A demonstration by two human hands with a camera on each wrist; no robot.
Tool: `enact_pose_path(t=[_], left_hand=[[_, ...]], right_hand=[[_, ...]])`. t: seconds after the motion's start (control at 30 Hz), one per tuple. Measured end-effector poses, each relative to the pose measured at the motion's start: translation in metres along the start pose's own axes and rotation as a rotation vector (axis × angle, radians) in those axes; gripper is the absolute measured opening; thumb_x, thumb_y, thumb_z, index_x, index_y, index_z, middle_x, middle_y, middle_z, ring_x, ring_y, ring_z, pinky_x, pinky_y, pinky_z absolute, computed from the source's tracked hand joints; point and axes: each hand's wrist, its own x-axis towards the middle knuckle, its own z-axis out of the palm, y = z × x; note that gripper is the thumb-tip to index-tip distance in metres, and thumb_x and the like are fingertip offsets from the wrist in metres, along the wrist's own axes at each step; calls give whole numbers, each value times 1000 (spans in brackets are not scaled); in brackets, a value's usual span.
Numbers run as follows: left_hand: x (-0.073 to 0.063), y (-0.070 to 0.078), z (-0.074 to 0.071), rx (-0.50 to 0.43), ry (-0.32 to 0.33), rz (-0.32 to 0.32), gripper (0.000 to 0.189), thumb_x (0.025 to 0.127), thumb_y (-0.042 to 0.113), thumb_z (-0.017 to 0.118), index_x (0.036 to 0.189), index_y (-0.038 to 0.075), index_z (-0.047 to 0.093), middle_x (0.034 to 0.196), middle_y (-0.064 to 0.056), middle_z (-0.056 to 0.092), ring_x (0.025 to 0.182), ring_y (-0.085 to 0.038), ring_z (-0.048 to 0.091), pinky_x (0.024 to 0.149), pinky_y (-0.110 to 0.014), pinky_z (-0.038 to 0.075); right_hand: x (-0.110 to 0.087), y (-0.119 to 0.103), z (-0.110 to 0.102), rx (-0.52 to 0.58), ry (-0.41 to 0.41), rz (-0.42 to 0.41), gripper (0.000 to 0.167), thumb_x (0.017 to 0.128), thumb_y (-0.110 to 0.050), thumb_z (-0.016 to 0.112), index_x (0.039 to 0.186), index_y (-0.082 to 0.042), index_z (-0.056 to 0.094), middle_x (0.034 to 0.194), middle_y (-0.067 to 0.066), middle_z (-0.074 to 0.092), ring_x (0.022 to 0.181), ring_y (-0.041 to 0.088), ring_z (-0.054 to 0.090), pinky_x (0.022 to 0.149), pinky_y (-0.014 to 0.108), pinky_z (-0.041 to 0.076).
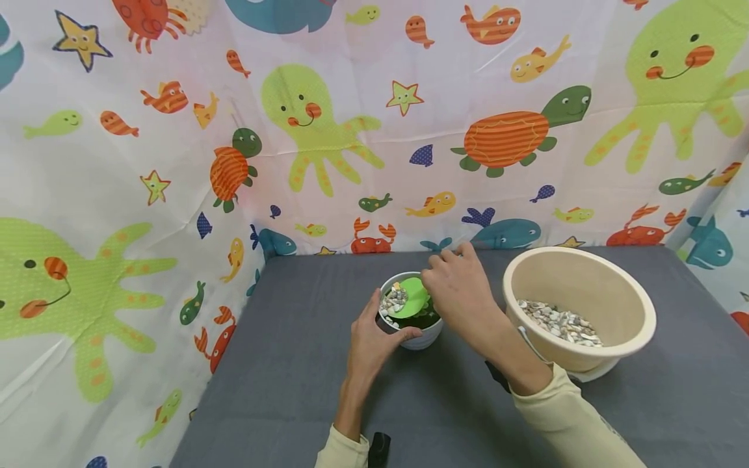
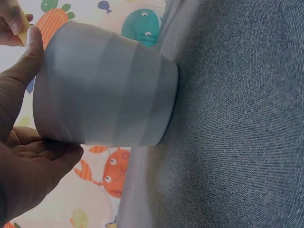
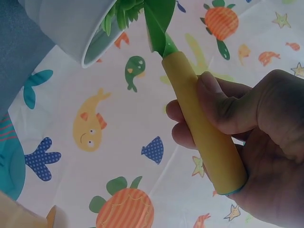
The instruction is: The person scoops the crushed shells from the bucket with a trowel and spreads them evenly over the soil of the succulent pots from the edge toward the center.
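Note:
A ribbed white plant pot stands upright on the grey cloth, with dark soil, pale pebbles and green leaves inside its rim. My left hand holds the pot's near left side, thumb and fingers spread around the wall below the rim. In my right hand is a small trowel with a yellow handle and a green blade. The fingers and thumb wrap that handle. The blade lies over the pot's opening, tilted, with pebbles at its left edge.
To the right of the right forearm stands a large cream tub with a heap of mixed pebbles at its bottom. Grey cloth covers the table. A curtain printed with sea animals hangs along the back and left side.

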Motion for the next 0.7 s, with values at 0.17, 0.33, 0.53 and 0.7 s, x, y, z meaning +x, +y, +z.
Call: enact_pose_path(t=[0.17, 0.33, 0.53, 0.7], left_hand=[[-1, -1, 0, 20, 17, -2, 114, 67, 49, 97, 160, 12, 43, 160, -12, 52, 145, -32, 54, 115, -54, 48], [-2, -2, -3, 61, 31, 13, 114, 66, 53, 97, 157, 8, 47, 158, -13, 54, 143, -31, 57, 113, -52, 51], [-4, 3, -7, 118, 27, 33, 111, 67, 55, 95, 155, 6, 49, 155, -16, 56, 141, -33, 59, 111, -53, 53], [-5, 5, -10, 145, 41, 77, 105, 68, 52, 96, 151, 3, 54, 152, -18, 59, 138, -34, 62, 108, -52, 54]], right_hand=[[1, -1, 1, 14, 19, -6, 20, 80, -18, 92, 96, -11, 82, 94, 9, 78, 93, 27, 70, 90, 46, 45], [3, -3, 0, 20, 12, -11, 20, 81, -17, 91, 98, -10, 83, 97, 10, 79, 96, 28, 70, 95, 48, 47], [4, -3, 1, 15, 13, -11, 22, 79, -17, 92, 98, -11, 83, 97, 11, 78, 95, 28, 70, 97, 49, 48], [7, -2, 1, 13, 26, -10, 17, 81, -15, 90, 97, -11, 83, 96, 12, 78, 95, 28, 71, 97, 50, 48]])
